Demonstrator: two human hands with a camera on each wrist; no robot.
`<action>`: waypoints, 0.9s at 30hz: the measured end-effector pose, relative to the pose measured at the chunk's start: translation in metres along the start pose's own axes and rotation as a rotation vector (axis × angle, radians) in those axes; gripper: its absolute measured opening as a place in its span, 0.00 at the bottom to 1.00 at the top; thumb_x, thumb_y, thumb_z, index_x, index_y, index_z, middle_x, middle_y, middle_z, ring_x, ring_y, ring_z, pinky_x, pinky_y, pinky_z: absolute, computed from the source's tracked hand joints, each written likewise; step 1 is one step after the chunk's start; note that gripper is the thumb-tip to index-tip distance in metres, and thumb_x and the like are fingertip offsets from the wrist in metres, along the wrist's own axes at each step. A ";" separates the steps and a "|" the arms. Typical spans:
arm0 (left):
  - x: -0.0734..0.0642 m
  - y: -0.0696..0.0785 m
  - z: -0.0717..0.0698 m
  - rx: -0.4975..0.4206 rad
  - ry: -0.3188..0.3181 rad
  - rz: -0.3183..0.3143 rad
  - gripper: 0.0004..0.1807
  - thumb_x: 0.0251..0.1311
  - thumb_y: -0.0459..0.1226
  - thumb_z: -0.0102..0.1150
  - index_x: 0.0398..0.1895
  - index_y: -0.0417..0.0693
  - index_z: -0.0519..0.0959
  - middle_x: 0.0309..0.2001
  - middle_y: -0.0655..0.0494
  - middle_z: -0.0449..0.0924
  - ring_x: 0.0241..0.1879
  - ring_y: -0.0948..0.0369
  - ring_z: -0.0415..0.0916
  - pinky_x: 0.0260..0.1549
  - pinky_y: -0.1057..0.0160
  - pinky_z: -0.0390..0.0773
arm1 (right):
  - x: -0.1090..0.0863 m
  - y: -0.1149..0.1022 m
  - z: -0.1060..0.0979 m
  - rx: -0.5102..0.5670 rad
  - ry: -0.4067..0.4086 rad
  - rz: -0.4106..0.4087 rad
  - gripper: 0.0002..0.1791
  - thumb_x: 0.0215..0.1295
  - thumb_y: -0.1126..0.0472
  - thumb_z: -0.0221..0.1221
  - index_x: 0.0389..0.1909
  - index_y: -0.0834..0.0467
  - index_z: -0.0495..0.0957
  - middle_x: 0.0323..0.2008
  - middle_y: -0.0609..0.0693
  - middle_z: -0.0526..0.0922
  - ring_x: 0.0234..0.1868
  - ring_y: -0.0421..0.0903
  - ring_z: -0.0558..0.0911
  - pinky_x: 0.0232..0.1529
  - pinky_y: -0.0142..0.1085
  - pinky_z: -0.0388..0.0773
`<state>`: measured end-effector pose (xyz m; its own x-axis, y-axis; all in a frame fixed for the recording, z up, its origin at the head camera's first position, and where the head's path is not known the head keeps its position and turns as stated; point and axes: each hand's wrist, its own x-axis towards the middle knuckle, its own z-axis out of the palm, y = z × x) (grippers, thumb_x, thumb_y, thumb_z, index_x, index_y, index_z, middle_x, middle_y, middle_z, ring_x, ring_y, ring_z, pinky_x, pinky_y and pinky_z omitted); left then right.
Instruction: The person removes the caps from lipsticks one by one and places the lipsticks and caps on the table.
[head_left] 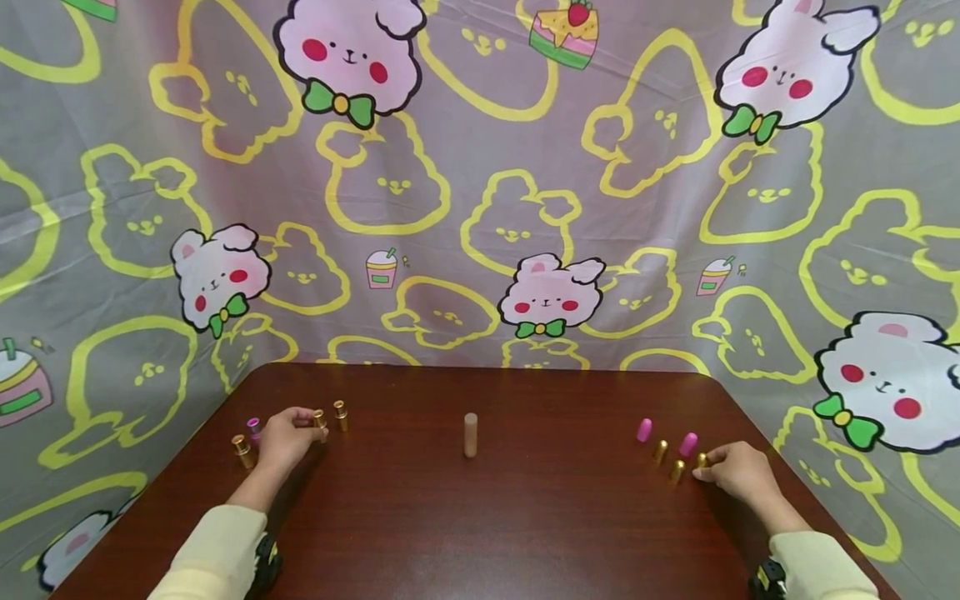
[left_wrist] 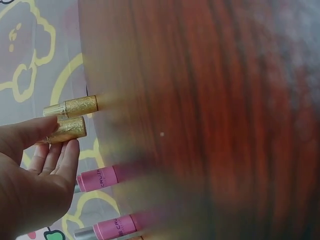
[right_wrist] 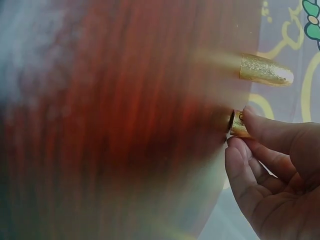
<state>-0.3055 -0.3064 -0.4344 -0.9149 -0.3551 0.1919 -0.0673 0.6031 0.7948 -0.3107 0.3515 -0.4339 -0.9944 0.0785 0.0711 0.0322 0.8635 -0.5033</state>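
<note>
At the left of the table my left hand [head_left: 287,440] pinches a gold lipstick tube [left_wrist: 70,129] between thumb and fingers. Close beside it stands a second gold lipstick tube [head_left: 341,415]. Two pink lipstick tubes, a nearer one [left_wrist: 97,178] and a farther one [left_wrist: 116,227], show below the hand in the left wrist view. Over on the right, my right hand [head_left: 742,473] pinches a small gold lipstick cap [right_wrist: 239,123], its round end covered by the thumb. Another gold cap [right_wrist: 265,69] stands next to it, rounded end up in the head view.
Two pink caps, one farther left [head_left: 644,430] and one farther right [head_left: 688,444], stand among gold caps [head_left: 660,452] on the right. Another gold tube [head_left: 243,452] is at the left table edge. A tan cylinder [head_left: 470,435] stands mid-table. Patterned cloth [head_left: 450,150] hangs around the brown table [head_left: 480,525].
</note>
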 end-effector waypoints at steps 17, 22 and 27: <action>0.000 0.000 0.000 0.036 -0.024 0.011 0.18 0.46 0.29 0.71 0.38 0.27 0.76 0.34 0.35 0.82 0.36 0.44 0.76 0.31 0.59 0.70 | -0.003 -0.005 -0.001 -0.033 0.027 -0.055 0.13 0.46 0.62 0.74 0.24 0.67 0.82 0.20 0.51 0.79 0.25 0.48 0.72 0.25 0.39 0.68; 0.001 0.001 0.001 0.052 -0.034 0.020 0.17 0.45 0.28 0.71 0.36 0.26 0.77 0.31 0.37 0.82 0.33 0.46 0.76 0.29 0.60 0.70 | -0.003 -0.003 0.001 -0.029 0.023 -0.059 0.11 0.46 0.63 0.73 0.20 0.64 0.81 0.18 0.47 0.75 0.23 0.47 0.70 0.23 0.38 0.66; 0.001 0.001 0.001 0.081 -0.053 0.014 0.16 0.44 0.28 0.71 0.35 0.27 0.77 0.28 0.41 0.80 0.31 0.48 0.75 0.29 0.59 0.70 | -0.002 -0.002 0.002 -0.029 0.019 -0.066 0.11 0.46 0.64 0.73 0.17 0.62 0.79 0.15 0.45 0.73 0.22 0.46 0.69 0.23 0.38 0.65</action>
<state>-0.3068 -0.3050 -0.4338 -0.9354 -0.3099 0.1702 -0.0850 0.6644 0.7426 -0.3087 0.3483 -0.4346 -0.9924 0.0302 0.1195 -0.0300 0.8811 -0.4720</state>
